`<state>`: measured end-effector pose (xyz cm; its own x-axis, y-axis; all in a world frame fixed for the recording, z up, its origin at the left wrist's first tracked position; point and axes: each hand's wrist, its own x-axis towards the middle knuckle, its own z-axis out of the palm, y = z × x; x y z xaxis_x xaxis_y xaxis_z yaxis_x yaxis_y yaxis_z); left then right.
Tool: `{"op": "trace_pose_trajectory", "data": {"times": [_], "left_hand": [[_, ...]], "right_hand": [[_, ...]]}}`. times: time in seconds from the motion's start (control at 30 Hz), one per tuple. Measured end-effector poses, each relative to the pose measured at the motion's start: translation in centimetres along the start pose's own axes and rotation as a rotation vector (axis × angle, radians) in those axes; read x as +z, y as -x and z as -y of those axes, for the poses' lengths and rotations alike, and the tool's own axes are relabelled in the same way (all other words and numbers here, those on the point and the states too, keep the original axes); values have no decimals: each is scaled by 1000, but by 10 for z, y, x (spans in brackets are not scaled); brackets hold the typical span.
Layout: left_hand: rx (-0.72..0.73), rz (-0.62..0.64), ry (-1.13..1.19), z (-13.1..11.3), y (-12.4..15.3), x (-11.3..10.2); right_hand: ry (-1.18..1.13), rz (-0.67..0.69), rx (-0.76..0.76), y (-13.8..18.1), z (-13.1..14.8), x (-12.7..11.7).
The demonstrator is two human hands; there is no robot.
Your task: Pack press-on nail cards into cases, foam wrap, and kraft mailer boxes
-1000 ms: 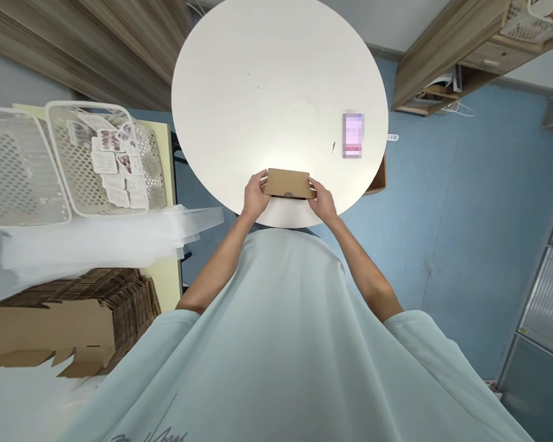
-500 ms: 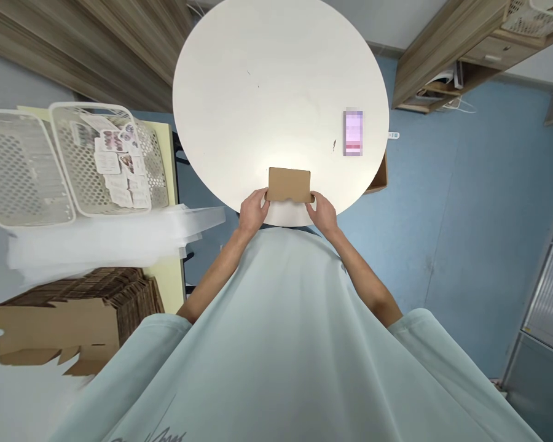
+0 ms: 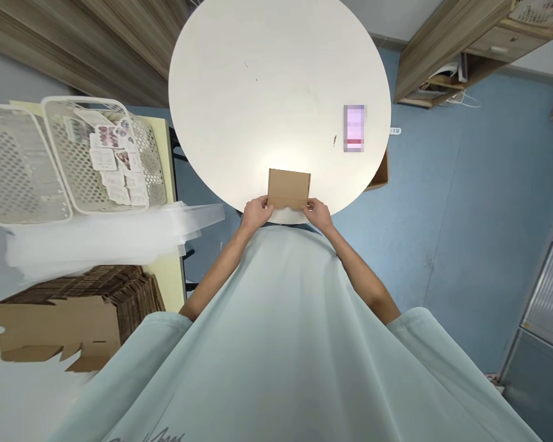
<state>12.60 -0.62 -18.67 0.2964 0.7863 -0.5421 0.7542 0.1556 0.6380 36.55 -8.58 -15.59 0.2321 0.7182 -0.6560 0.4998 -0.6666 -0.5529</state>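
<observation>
Centrally, a small brown cardboard box (image 3: 289, 187) is at the near side of a round white table (image 3: 276, 80), gripped at its near corners by the left hand (image 3: 257, 213) and right hand (image 3: 319, 215); a pixelated rectangle (image 3: 354, 128) lies rightward, a basket (image 3: 150, 158) of cards (image 3: 117, 178) stands far left

Lighting bright and fairly even, glare strongest on the table (image 3: 221, 116) just beyond the box (image 3: 288, 187); edges stretched wide-angle, phone (image 3: 354, 129) pixelated, white sheets (image 3: 96, 238) soft and blurry.
</observation>
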Motion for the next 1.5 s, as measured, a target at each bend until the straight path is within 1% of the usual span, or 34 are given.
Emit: {"op": "trace_pose_trajectory", "data": {"times": [0.1, 0.23, 0.3, 0.43, 0.53, 0.73, 0.87, 0.97, 1.07, 1.17, 1.27, 1.37, 1.5], "left_hand": [[-41, -16, 49, -2, -1, 3], [-76, -84, 135, 0, -5, 11], [-92, -113, 141, 1, -6, 16], [-104, -119, 47, 4, -9, 22], [-112, -128, 19, 7, -11, 25], [-113, -149, 77, 13, -16, 32], [-135, -161, 139, 15, -18, 32], [-101, -162, 176, 13, -16, 29], [-51, -175, 223, 8, -11, 21], [-11, -194, 272, -1, -2, 9], [19, -211, 322, -9, 9, -6], [0, -194, 364, -16, 14, -17], [-69, -164, 402, -19, 10, -21]], "right_hand": [[-64, -48, 20, -5, -7, 5], [-119, -85, 44, -10, -14, 11], [-150, -95, 44, -13, -19, 15], [-191, -131, 18, -18, -30, 23], [-195, -145, -3, -23, -38, 27], [-204, -174, -45, -36, -48, 31], [-248, -160, -66, -41, -52, 33], [-321, -159, -92, -40, -52, 31], [-405, -156, -147, -34, -48, 24], [-462, -169, -186, -23, -40, 12], [-443, -188, -181, -12, -29, -4], [-385, -191, -173, -7, -21, -18], [-337, -180, -149, -16, -17, -26]]}}
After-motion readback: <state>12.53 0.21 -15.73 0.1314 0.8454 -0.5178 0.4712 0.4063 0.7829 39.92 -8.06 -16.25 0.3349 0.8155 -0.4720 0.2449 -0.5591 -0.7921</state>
